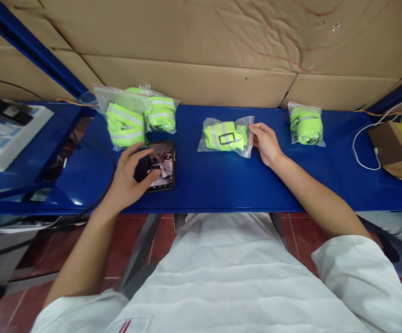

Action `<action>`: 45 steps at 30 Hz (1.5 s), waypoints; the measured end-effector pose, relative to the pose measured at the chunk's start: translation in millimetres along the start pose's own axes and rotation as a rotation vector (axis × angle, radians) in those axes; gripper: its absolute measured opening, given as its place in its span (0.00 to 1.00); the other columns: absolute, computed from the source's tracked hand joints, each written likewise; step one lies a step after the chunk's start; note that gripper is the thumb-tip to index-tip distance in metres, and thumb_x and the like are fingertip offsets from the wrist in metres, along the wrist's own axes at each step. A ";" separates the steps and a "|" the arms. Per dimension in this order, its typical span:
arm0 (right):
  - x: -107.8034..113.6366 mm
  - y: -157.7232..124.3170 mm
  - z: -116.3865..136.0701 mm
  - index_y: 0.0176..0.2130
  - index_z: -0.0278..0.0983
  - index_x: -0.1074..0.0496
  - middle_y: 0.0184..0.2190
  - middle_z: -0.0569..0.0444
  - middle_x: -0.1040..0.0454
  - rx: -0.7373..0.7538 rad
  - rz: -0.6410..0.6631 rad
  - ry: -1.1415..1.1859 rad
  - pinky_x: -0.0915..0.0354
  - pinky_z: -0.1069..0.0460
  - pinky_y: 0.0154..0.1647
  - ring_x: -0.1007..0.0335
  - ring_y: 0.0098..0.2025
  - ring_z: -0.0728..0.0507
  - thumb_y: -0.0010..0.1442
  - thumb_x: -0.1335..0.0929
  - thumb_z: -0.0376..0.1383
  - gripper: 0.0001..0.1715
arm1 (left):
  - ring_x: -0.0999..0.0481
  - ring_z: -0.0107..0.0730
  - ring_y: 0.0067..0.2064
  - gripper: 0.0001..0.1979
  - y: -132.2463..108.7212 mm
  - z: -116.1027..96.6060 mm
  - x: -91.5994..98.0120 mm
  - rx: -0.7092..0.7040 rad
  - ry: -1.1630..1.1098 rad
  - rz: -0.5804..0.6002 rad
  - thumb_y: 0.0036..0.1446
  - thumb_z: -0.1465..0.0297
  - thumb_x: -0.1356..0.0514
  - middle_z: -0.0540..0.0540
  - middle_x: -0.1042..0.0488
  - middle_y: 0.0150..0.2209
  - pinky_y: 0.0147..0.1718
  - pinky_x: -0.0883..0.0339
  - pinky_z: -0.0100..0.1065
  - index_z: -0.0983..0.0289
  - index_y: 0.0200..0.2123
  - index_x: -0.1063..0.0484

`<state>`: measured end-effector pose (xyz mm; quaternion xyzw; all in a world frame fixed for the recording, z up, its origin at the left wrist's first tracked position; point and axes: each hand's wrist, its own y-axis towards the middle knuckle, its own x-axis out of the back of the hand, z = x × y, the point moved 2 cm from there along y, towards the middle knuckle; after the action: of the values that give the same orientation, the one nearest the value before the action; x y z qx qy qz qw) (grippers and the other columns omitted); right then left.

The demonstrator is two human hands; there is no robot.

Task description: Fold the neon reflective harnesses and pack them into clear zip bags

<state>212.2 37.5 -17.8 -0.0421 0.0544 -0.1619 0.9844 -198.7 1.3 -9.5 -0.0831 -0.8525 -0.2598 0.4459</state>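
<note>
A clear zip bag holding a folded neon-yellow reflective band (226, 134) lies at the middle of the blue table (222, 185). My right hand (266, 143) pinches that bag's right edge. A smartphone (161, 165) with a lit screen lies flat to the left. My left hand (129, 178) rests over the phone, fingers spread, thumb touching the screen.
Two more bagged neon bands (124, 121) (161, 113) lie at the back left, another bagged band (306, 125) at the back right. A cardboard box (397, 148) with a white cable (360, 148) stands far right. Cardboard sheets (204, 51) back the table. Black cables run along the left.
</note>
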 end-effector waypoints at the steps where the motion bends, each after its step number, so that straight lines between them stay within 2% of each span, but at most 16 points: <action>1: 0.0 0.1 0.1 0.31 0.38 0.33 0.22 0.60 0.32 -0.001 0.001 0.000 0.40 0.57 0.23 0.37 0.22 0.52 0.69 0.30 0.35 0.13 | 0.37 0.50 0.74 0.26 -7.9 -4.7 3.2 -0.022 0.017 -0.017 0.71 0.55 0.39 0.66 0.38 0.72 0.74 0.42 0.55 0.64 0.64 0.29; 5: 0.6 0.8 -0.4 0.31 0.38 0.33 0.22 0.61 0.33 0.018 0.020 0.002 0.41 0.56 0.23 0.37 0.22 0.52 0.67 0.28 0.37 0.15 | 0.33 0.55 0.72 0.11 -44.9 -22.0 11.9 -0.155 0.141 -0.097 0.69 0.66 0.37 0.60 0.35 0.71 0.71 0.39 0.58 0.59 0.52 0.20; 8: 1.2 1.3 -1.5 0.30 0.38 0.33 0.22 0.60 0.33 0.026 0.025 0.006 0.41 0.56 0.23 0.37 0.22 0.51 0.67 0.28 0.37 0.15 | 0.31 0.57 0.70 0.10 -64.0 -24.3 10.3 -0.203 0.207 -0.115 0.67 0.68 0.35 0.61 0.32 0.69 0.69 0.38 0.57 0.59 0.50 0.19; 10: 1.5 1.7 -2.3 0.31 0.38 0.33 0.22 0.60 0.32 0.025 0.026 0.008 0.40 0.56 0.23 0.36 0.22 0.51 0.66 0.28 0.36 0.14 | 0.31 0.57 0.69 0.11 -67.8 -21.2 7.3 -0.183 0.228 -0.111 0.67 0.67 0.35 0.62 0.32 0.68 0.68 0.37 0.56 0.58 0.52 0.19; 15: 2.1 2.3 -3.3 0.31 0.38 0.32 0.22 0.60 0.31 0.026 0.040 0.013 0.40 0.56 0.23 0.36 0.22 0.51 0.67 0.30 0.35 0.13 | 0.31 0.62 0.69 0.17 -58.8 -12.5 5.9 -0.050 0.246 -0.148 0.68 0.62 0.37 0.64 0.32 0.69 0.68 0.39 0.60 0.58 0.57 0.21; 19: 2.0 1.7 -2.5 0.31 0.37 0.32 0.22 0.59 0.30 0.021 0.037 0.010 0.40 0.57 0.22 0.36 0.22 0.51 0.68 0.30 0.34 0.12 | 0.33 0.65 0.70 0.21 -53.9 -9.5 6.9 0.023 0.267 -0.122 0.68 0.60 0.37 0.63 0.35 0.71 0.68 0.40 0.63 0.55 0.62 0.23; 22: 1.5 1.3 -1.9 0.31 0.37 0.32 0.22 0.59 0.31 0.016 0.038 0.003 0.40 0.57 0.22 0.35 0.22 0.52 0.68 0.30 0.34 0.12 | 0.36 0.66 0.72 0.24 -50.5 -13.7 4.1 -0.004 0.276 -0.076 0.68 0.58 0.37 0.63 0.41 0.74 0.69 0.42 0.63 0.54 0.65 0.25; 26: 1.1 1.1 -1.2 0.31 0.38 0.32 0.23 0.60 0.31 0.011 0.050 -0.011 0.40 0.57 0.22 0.35 0.23 0.52 0.67 0.28 0.37 0.14 | 0.43 0.70 0.75 0.26 -38.8 -27.9 -5.7 -0.059 0.335 0.050 0.69 0.54 0.38 0.61 0.50 0.78 0.69 0.46 0.69 0.50 0.66 0.27; 31: 0.5 0.1 0.5 0.32 0.38 0.32 0.24 0.60 0.31 -0.004 0.061 -0.041 0.39 0.58 0.23 0.35 0.24 0.52 0.67 0.26 0.40 0.16 | 0.41 0.68 0.75 0.22 -27.2 -41.6 -13.8 -0.087 0.341 0.096 0.70 0.55 0.41 0.66 0.40 0.74 0.70 0.49 0.68 0.53 0.62 0.22; 38: 0.1 -0.3 1.1 0.32 0.38 0.32 0.24 0.60 0.31 -0.003 0.061 -0.040 0.39 0.58 0.23 0.35 0.24 0.52 0.67 0.26 0.40 0.17 | 0.41 0.64 0.75 0.36 -34.7 -52.8 -17.4 0.025 0.360 0.066 0.66 0.49 0.37 0.67 0.44 0.76 0.70 0.49 0.64 0.52 0.73 0.37; 41: -0.1 -0.6 1.6 0.31 0.38 0.32 0.23 0.59 0.31 -0.004 0.065 -0.029 0.39 0.58 0.23 0.35 0.23 0.52 0.67 0.26 0.39 0.16 | 0.42 0.67 0.75 0.40 -34.2 -61.1 -20.7 0.136 0.372 0.032 0.66 0.48 0.38 0.71 0.46 0.76 0.69 0.47 0.66 0.55 0.75 0.42; 45: -0.9 -1.4 3.1 0.31 0.38 0.32 0.23 0.60 0.32 -0.008 0.062 -0.031 0.40 0.58 0.23 0.36 0.23 0.52 0.68 0.26 0.38 0.15 | 0.37 0.73 0.72 0.46 -30.6 -67.5 -26.2 0.300 0.372 -0.006 0.66 0.47 0.39 0.77 0.45 0.75 0.63 0.42 0.71 0.59 0.78 0.51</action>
<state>211.3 36.6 -14.5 -0.0470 0.0412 -0.1303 0.9895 -146.3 -57.3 -10.3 0.0357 -0.7850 -0.1426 0.6018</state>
